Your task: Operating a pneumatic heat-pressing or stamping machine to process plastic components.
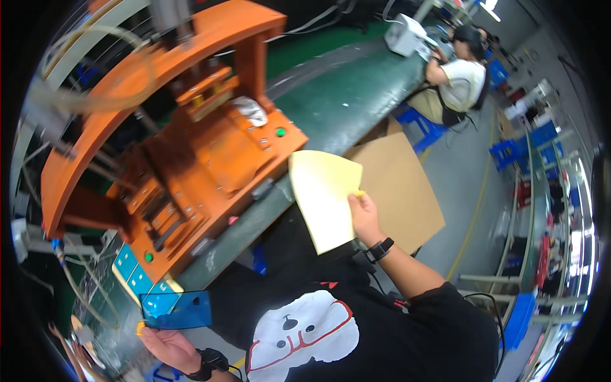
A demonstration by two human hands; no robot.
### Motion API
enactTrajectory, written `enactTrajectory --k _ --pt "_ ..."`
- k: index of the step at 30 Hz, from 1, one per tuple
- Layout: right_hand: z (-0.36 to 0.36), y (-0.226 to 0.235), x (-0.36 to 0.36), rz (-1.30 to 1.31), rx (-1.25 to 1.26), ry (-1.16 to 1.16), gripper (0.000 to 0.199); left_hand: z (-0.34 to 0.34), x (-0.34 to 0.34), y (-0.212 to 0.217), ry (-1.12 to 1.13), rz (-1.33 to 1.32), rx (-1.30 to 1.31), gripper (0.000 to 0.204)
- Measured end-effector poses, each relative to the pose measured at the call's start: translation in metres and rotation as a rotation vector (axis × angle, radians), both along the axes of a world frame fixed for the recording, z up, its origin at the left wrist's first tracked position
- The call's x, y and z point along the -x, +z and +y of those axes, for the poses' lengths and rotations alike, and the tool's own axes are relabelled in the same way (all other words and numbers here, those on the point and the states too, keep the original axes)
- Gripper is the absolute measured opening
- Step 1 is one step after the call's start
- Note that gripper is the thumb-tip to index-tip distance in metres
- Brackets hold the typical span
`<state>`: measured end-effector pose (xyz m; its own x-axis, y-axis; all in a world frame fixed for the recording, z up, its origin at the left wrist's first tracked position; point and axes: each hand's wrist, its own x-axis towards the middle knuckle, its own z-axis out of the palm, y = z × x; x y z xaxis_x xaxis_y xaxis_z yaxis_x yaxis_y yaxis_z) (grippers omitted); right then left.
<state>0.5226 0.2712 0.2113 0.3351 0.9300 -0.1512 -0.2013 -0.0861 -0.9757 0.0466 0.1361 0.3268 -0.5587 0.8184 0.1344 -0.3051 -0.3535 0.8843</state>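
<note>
My right hand (364, 215) pinches the edge of a pale yellow sheet (324, 194), holding it up beside the front of the orange press machine (191, 146). My left hand (167, 347), low at the left, grips a translucent blue rectangular panel (178, 310) by its lower edge, finger cots on the fingertips. Both wrists wear black bands. The press bed holds a white crumpled piece (251, 111) near its upper tooling.
A green workbench (344, 95) runs away to the upper right, where another person (461, 79) sits working at a white device (407, 35). A cardboard sheet (401, 191) lies on the floor behind the yellow sheet. Blue stools and racks stand at the right.
</note>
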Motion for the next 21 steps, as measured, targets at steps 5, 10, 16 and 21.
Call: enactTrajectory --k 5,10,16,21 --pt "-0.142 -0.157 -0.124 0.240 0.918 -0.043 0.026 0.029 -0.044 -0.027 -0.151 0.082 0.131 0.018" --pt "-0.202 -0.217 -0.142 0.938 0.912 -0.330 0.015 0.042 -0.079 -0.022 -0.286 0.224 0.135 0.015" --pt "-0.178 -0.245 -0.134 0.913 0.711 -0.891 0.027 0.049 -0.094 -0.018 -0.258 0.316 0.156 0.015" --pt "-0.123 -0.193 -0.140 0.715 0.899 -0.613 0.031 0.042 -0.092 -0.011 -0.118 0.530 0.232 0.016"
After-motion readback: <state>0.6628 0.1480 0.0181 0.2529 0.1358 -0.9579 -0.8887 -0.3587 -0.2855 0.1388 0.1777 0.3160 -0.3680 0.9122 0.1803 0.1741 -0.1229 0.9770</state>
